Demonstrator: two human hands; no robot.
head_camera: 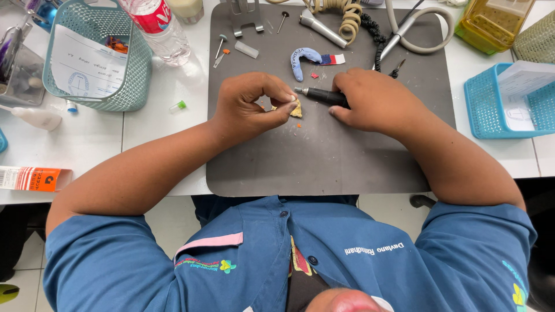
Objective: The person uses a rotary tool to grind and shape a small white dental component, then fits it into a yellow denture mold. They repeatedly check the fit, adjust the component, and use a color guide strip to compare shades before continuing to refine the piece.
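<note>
My left hand [250, 105] pinches a small yellowish dental cast piece [295, 108] against the dark grey mat [324, 156]. My right hand [376, 101] grips a black rotary handpiece [319, 95] whose tip points left and meets the piece. Both forearms rest over the mat's front half. Most of the piece is hidden by my fingers.
A blue arch-shaped impression [303, 59], loose burs [222, 46], a second handpiece [321, 27] and coiled cords [370, 26] lie at the mat's back. A teal basket with paper [95, 58] and a water bottle [159, 29] stand left; a blue basket [509, 101] and yellow box [491, 23] stand right.
</note>
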